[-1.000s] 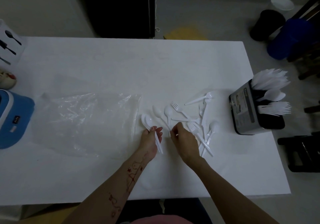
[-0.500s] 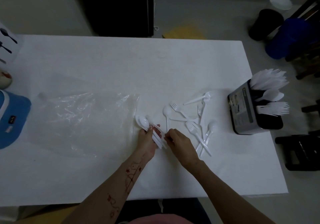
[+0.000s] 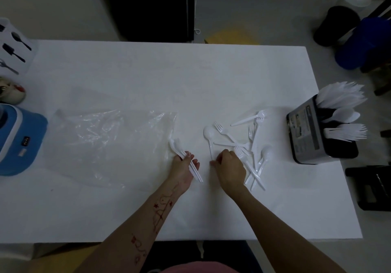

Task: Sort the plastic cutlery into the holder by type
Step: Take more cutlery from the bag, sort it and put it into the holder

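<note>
My left hand [image 3: 184, 164] grips a small bundle of white plastic spoons [image 3: 177, 146], bowls pointing up-left, handles sticking out past the palm. My right hand [image 3: 229, 167] has curled fingers at the handle end of a single white spoon [image 3: 209, 134] lying on the table. Just right of it lies a loose pile of white forks and spoons [image 3: 251, 143]. The dark cutlery holder [image 3: 304, 134] stands at the table's right edge, with knives at the back, spoons in the middle and forks in front.
A crumpled clear plastic bag [image 3: 101, 139] lies left of my hands. A blue appliance [image 3: 14, 137] and a small bowl [image 3: 10, 92] sit at the left edge. Dark stools [image 3: 372, 186] and bins [image 3: 338, 25] stand on the floor to the right.
My right hand passed a spoon to the left hand's bundle, then moved right to the lone spoon's handle. The left hand has more spoons than before.
</note>
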Action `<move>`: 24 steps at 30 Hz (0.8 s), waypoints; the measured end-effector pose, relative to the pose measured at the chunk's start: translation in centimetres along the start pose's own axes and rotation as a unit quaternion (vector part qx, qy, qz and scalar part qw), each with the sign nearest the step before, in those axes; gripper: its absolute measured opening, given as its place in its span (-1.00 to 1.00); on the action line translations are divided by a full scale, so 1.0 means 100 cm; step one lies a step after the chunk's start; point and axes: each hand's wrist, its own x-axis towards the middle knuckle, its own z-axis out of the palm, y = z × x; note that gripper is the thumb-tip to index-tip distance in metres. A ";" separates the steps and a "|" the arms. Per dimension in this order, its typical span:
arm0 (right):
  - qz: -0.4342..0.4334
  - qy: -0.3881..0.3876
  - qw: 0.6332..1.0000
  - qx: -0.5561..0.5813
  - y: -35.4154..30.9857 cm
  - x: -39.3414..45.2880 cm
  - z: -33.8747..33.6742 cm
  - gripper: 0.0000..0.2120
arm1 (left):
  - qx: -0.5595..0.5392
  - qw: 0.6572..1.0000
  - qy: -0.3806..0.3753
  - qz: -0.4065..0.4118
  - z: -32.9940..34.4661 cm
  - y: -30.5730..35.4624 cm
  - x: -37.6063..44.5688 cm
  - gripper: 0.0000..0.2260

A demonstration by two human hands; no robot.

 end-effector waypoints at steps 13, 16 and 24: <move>0.003 -0.018 1.000 -0.010 0.004 0.004 0.000 -0.92 | 0.075 0.996 -0.036 0.011 -0.003 0.001 -0.002 -0.81; -0.049 -0.010 0.998 0.028 0.013 -0.002 -0.001 -0.85 | 0.070 0.997 -0.035 0.009 -0.005 -0.001 -0.003 -0.81; -0.177 0.036 0.982 0.062 0.022 -0.016 -0.005 -0.86 | 0.079 0.996 -0.033 0.020 0.003 -0.007 -0.005 -0.76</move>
